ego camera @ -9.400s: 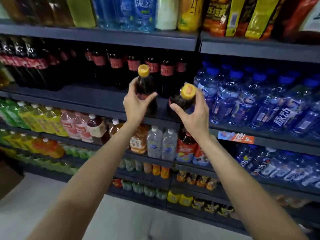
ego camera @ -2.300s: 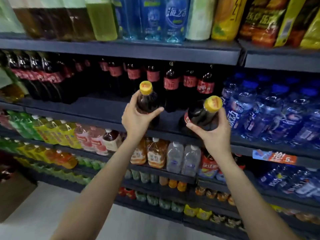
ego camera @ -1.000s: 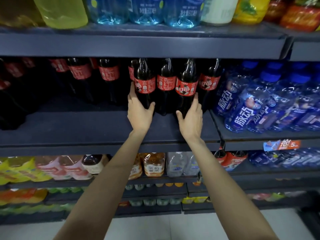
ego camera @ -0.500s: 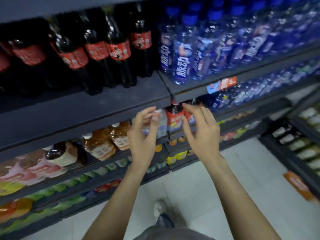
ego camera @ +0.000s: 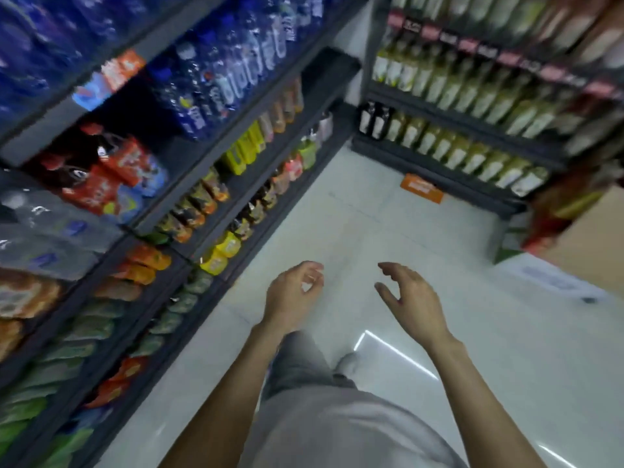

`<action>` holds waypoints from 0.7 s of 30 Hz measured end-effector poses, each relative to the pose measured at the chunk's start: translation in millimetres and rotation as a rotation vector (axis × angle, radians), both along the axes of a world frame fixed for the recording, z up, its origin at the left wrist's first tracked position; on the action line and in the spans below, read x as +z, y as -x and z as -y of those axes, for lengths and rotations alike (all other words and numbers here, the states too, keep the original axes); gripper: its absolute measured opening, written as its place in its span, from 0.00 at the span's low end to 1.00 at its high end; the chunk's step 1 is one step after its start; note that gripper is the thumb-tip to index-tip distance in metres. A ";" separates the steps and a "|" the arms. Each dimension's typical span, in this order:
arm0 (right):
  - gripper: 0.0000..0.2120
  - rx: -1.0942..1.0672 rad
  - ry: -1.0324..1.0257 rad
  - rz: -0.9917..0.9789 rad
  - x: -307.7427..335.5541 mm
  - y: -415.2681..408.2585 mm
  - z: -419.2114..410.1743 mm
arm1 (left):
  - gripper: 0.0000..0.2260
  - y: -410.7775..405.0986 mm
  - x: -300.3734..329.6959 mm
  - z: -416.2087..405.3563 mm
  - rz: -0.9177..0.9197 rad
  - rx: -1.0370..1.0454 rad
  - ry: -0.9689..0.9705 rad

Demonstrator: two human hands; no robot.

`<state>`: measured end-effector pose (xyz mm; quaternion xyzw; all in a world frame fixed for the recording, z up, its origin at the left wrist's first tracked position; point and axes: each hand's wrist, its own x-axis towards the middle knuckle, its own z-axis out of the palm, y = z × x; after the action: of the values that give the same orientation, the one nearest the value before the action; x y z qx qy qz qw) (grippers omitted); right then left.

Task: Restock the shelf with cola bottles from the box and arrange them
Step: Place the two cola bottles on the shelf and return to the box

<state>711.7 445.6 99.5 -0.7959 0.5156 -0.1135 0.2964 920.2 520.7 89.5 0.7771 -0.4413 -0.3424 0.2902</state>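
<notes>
My left hand (ego camera: pixel 293 295) and my right hand (ego camera: pixel 408 298) hang over the pale floor, both empty with fingers loosely curled and apart. The cola shelf is out of view above; only the lower rows of the drinks shelving (ego camera: pixel 216 153) run along the left. A brown cardboard box (ego camera: pixel 587 241) shows at the right edge, its contents hidden. No cola bottle is in either hand. The picture is blurred by motion.
Blue bottles (ego camera: pixel 229 69) and several rows of small coloured drinks fill the left shelving. A second shelving unit (ego camera: pixel 472 106) with pale green bottles stands across the aisle end. An orange sign (ego camera: pixel 422 188) lies on the floor. My legs and a shoe (ego camera: pixel 347 363) are below.
Both hands have let go of the cola bottles set on the shelf and dropped low. The view has swung down and right, from the cola shelf to the aisle floor.
</notes>
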 end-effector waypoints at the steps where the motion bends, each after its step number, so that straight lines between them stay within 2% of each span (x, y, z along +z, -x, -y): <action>1: 0.16 -0.063 -0.057 -0.013 -6.1 24.7 6.0 | 0.08 20.7 -6.4 14.7 -0.048 -0.036 -0.054; 4: 0.14 -0.285 -0.238 0.018 -24.3 90.9 26.1 | 0.08 78.9 -26.7 64.6 -0.173 -0.109 -0.178; 6: 0.14 -0.373 -0.305 -0.028 -40.1 131.7 40.3 | 0.08 113.1 -45.3 100.9 -0.181 -0.191 -0.270; 9: 0.15 -0.466 -0.367 -0.122 -61.9 191.4 65.6 | 0.10 161.5 -69.8 158.8 -0.113 -0.354 -0.373; 12: 0.16 -0.541 -0.421 -0.165 -76.8 249.9 100.0 | 0.10 212.4 -84.7 220.0 -0.090 -0.408 -0.372; 16: 0.16 -0.671 -0.508 -0.136 -77.3 332.8 155.5 | 0.11 285.8 -101.6 296.2 -0.047 -0.505 -0.423; 21: 0.14 -0.773 -0.554 -0.114 -65.3 441.8 231.7 | 0.13 361.3 -103.8 382.3 0.145 -0.684 -0.534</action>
<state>269.9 213.9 34.2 -0.4419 0.8000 -0.0298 0.4048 558.8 138.3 -14.3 0.6562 -0.5883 -0.4653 -0.0828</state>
